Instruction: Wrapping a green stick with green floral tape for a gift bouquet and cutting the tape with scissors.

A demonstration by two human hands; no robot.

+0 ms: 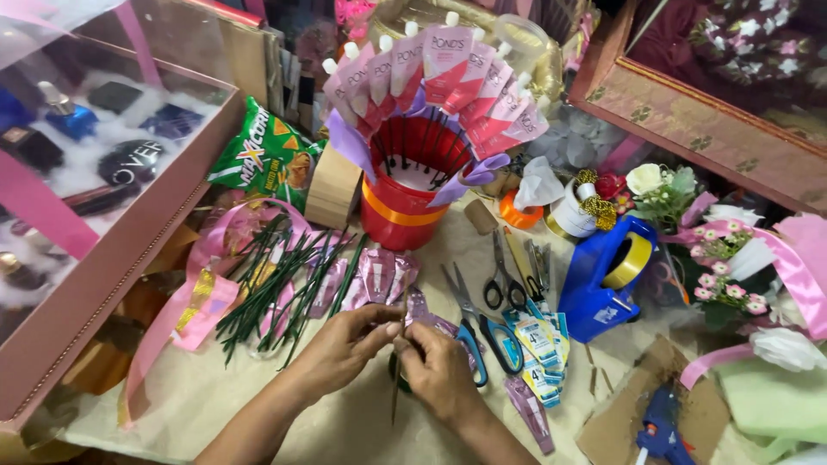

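At the near edge of a cluttered tabletop [258,405], a person's 2 hands meet over the work: the left hand [345,344] and the right hand [439,372] both pinch a thin dark-green stick [397,392] that stands nearly upright between the fingers, its lower end pointing toward the near edge. Something dark green, perhaps a tape roll, sits half hidden under the right hand; what it is cannot be told. The step in hand looks like binding or wrapping the stick, and the next move would call for a steady turn of the fingers while the stick is kept taut.

Just beyond the hands lie small pink foil sachets [379,277], with a loose sheaf of green sticks [276,288] to the left over pink ribbon [194,301]. To the right rest blue-handled scissors [472,336], black-handled scissors [504,280] and blue-and-white sachets [541,344]; a blue glue gun [659,429] lies on cardboard at the near right corner.

Farther back stands a red bucket [405,202] ringed with pink tubes [448,73] mounted on sticks, a blue tape dispenser [603,280] to its right, a green snack bag [263,155] to its left. A pink gift box [112,258] fills the left edge; flowers [719,258] crowd the right.
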